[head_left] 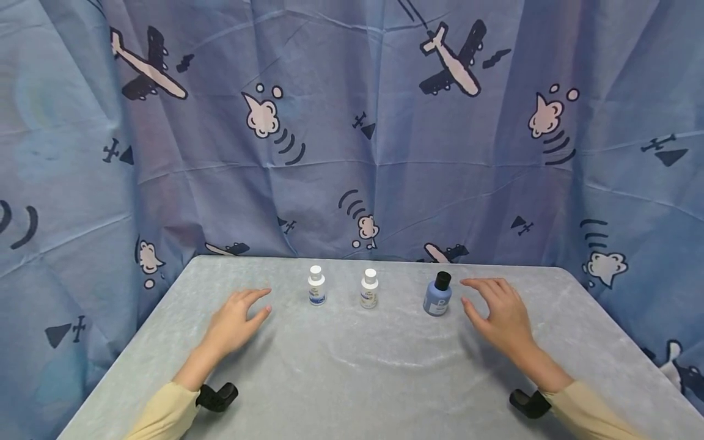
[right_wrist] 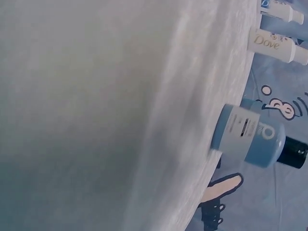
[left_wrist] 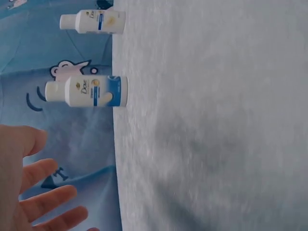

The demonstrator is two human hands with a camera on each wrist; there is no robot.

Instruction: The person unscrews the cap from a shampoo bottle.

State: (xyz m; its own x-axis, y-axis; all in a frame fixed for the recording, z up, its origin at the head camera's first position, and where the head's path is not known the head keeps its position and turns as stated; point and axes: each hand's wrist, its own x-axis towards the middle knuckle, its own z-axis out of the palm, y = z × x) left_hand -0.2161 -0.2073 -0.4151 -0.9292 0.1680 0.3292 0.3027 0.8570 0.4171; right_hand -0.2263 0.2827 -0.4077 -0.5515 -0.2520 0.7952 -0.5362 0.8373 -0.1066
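Three small bottles stand upright in a row on the table. At the left is a white Dove bottle with a blue lower band [head_left: 316,287]; in the middle, a plain white Dove bottle [head_left: 369,289]; at the right, a blue bottle with a black cap [head_left: 437,296]. My left hand [head_left: 235,321] hovers left of the blue-banded bottle, fingers spread and holding nothing; the left wrist view shows its thumb and fingers [left_wrist: 48,204] apart from that bottle. Just right of the blue bottle, my right hand [head_left: 499,311] is held with thumb and fingers apart, touching nothing. The right wrist view does not show this hand.
A pale grey cloth covers the table [head_left: 352,379]. Behind and beside it hangs a blue curtain [head_left: 330,140] printed with planes and clouds. Each wrist wears a black camera mount [head_left: 217,397], below a yellow sleeve [head_left: 165,412].
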